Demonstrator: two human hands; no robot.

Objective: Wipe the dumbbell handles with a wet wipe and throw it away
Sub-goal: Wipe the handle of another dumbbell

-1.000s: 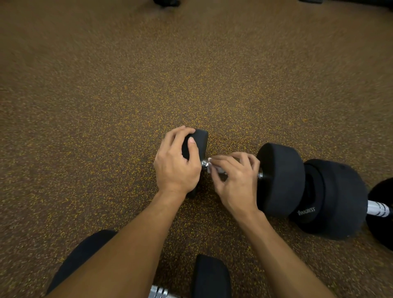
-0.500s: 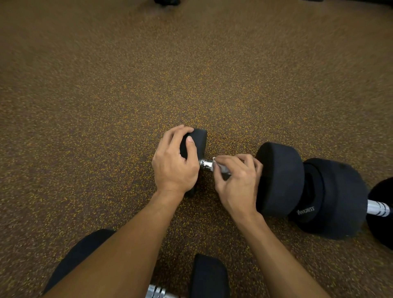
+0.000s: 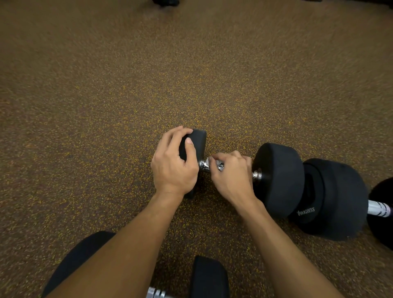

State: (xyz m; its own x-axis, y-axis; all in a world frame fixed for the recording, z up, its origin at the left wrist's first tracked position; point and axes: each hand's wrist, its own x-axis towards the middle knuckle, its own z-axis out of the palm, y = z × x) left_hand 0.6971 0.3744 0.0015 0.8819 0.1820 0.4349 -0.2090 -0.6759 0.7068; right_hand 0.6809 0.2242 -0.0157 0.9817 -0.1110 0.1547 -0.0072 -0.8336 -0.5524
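Speckled brown floor [image 3: 127, 85] spreads everywhere. Left hand [image 3: 173, 163] grips the dumbbell [image 3: 276, 178]; right hand [image 3: 230, 176] pinches a wipe [image 3: 213, 161] on its handle [image 3: 203, 166].

wet wipe [image 3: 213, 161]: just a white scrap poking out – the rest is tucked under the right hand [image 3: 231, 178]
handle [image 3: 203, 166]: chrome shows at both ends, middle is under that hand's fingers
left weight head [image 3: 198, 142]: mostly covered by the left hand [image 3: 174, 168]
near dumbbell [image 3: 209, 276]: chopped off by the bottom edge
right-most dumbbell [image 3: 378, 209]: far head runs off the right edge
dark shapes at the top edge [image 3: 165, 2]: cut off – can't tell what they are
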